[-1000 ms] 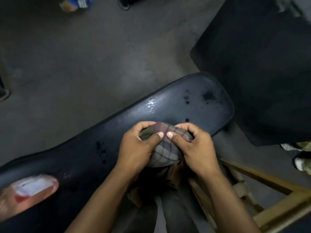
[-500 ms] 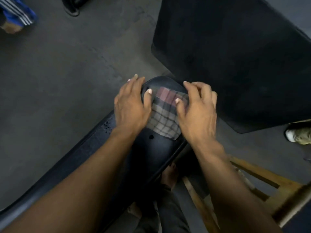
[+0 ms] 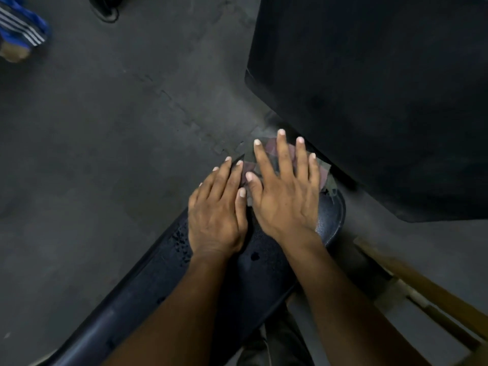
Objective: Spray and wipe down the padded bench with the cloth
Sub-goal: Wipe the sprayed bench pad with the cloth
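Wiping | both palms flat, fingers spread | right hand (image 3: 286, 198) pins cloth (image 3: 323, 174) at bench (image 3: 148, 294) tip, 12 o'clock | left hand (image 3: 216, 217) beside, on its edge | bench runs 7 to 1 o'clock | unwiped length lies toward 7.

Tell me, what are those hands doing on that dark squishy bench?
A person is wiping the padded bench. Both hands lie flat, fingers spread, pressing a checked cloth onto the bench's far rounded end. The left hand and right hand sit side by side. Dark wet spots show nearer on the padding.
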